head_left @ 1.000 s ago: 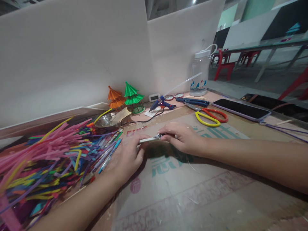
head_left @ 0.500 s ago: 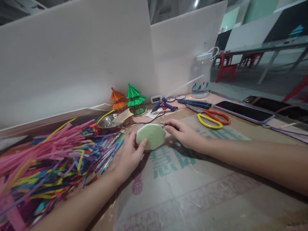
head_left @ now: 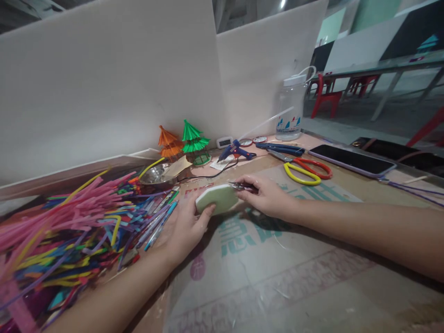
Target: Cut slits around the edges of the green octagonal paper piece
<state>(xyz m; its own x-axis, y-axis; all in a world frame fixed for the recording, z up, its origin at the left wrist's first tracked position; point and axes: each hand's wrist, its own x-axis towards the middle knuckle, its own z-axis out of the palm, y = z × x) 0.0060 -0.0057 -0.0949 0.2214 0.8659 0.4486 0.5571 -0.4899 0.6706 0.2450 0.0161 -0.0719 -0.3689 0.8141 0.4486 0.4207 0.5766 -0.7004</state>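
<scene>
My left hand point(head_left: 192, 221) grips the left edge of a pale green, many-sided foam disc point(head_left: 222, 200), thumb on the green face and fingers behind. A white rim shows along its top edge, and the disc is tilted. My right hand point(head_left: 262, 193) is closed around a small dark tool with a pointed metal tip point(head_left: 239, 185); its exact kind is unclear. The tip touches or nearly touches the disc's upper right edge. Both hands are above a clear plastic sheet point(head_left: 277, 282) with printed lettering.
Pipe cleaners point(head_left: 79, 212) and pens point(head_left: 163, 224) crowd the left side. Behind are a metal bowl point(head_left: 152, 175), a green pagoda-like model point(head_left: 195, 143), an orange one point(head_left: 169, 142) and a glue gun point(head_left: 237, 150). To the right lie scissors point(head_left: 305, 170), a phone point(head_left: 352, 159) and a bottle point(head_left: 289, 108).
The disc has tipped, so its green face looks flatter and more of the white rim shows. More of the dark tool is visible in my right hand, its tip now at the disc's edge.
</scene>
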